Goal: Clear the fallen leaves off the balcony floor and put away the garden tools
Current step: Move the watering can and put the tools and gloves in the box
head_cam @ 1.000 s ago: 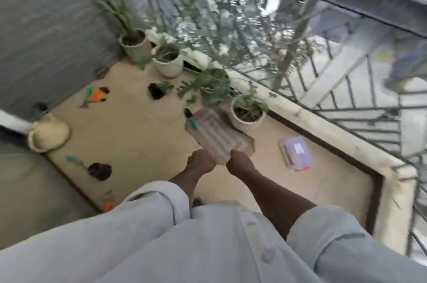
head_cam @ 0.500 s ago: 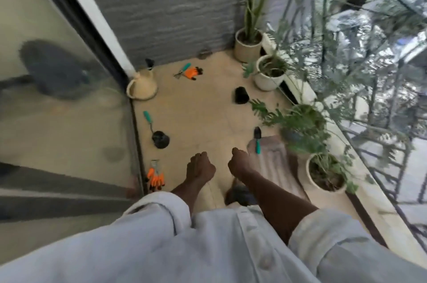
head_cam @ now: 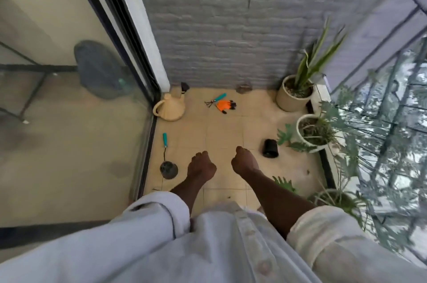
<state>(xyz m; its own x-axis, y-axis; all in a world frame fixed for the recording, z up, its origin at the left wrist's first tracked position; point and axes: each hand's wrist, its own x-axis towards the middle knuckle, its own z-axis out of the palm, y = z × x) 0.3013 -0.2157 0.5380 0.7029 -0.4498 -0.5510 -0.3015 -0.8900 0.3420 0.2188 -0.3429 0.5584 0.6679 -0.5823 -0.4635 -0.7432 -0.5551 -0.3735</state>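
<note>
I look down at the balcony floor (head_cam: 221, 130) with both arms held out ahead of me. My left hand (head_cam: 200, 165) has its grip curled into a loose fist with nothing in it, and my right hand (head_cam: 244, 159) looks the same, fingers folded in and holding nothing. Both hang above the tiles, apart from every tool.

The garden tools lie scattered. A teal-handled trowel (head_cam: 166, 157) rests by the glass door (head_cam: 69, 107), just left of my left hand, its dark blade toward me. Farther off, near the grey wall (head_cam: 231, 28), a small teal-handled hand rake (head_cam: 215, 99) lies touching a pair of orange gloves (head_cam: 225, 105). A cream watering can (head_cam: 170, 109) stands in the corner by the door frame. A black pot (head_cam: 270, 148) lies tipped on its side just right of my right hand.

Three potted plants line the railing side: a tall striped one (head_cam: 295, 93), a white pot (head_cam: 310, 133), and a third (head_cam: 332, 199) close to my right sleeve. A few small dark bits of leaf litter (head_cam: 308, 172) dot the tiles near them.
</note>
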